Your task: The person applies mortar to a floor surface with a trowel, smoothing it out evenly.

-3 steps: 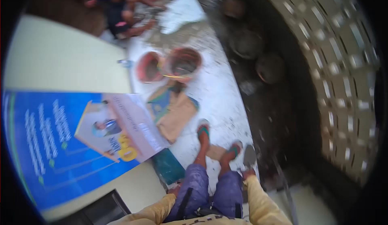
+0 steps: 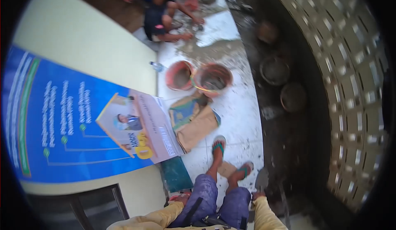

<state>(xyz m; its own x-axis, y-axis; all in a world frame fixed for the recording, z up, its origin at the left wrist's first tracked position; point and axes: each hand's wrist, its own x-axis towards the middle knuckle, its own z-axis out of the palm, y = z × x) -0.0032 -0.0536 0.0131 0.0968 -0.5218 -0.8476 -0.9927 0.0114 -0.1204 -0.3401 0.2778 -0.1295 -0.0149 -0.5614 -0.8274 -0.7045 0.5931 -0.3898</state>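
My right hand (image 2: 258, 195) is closed on a trowel (image 2: 262, 178), held beside my right thigh with its grey blade pointing away from me. My left hand (image 2: 180, 197) is low by my left thigh, partly blurred, and its fingers do not show clearly. Close ahead of it is a dark green flat panel (image 2: 176, 174). Beyond that, a crumpled brown paper sack (image 2: 197, 131) with a blue-green print lies on the white tiles.
Two red buckets (image 2: 213, 79) of grey mix stand on the tiled floor (image 2: 243, 126). Another person (image 2: 161, 17) crouches by spread wet mortar (image 2: 214, 50). A blue banner (image 2: 74, 126) hangs at left. Several round containers (image 2: 293, 97) sit on the dark lower strip at right.
The head view has turned, so the buckets, sack and crouching person now appear farther right and lower. The trowel stays in my right hand.
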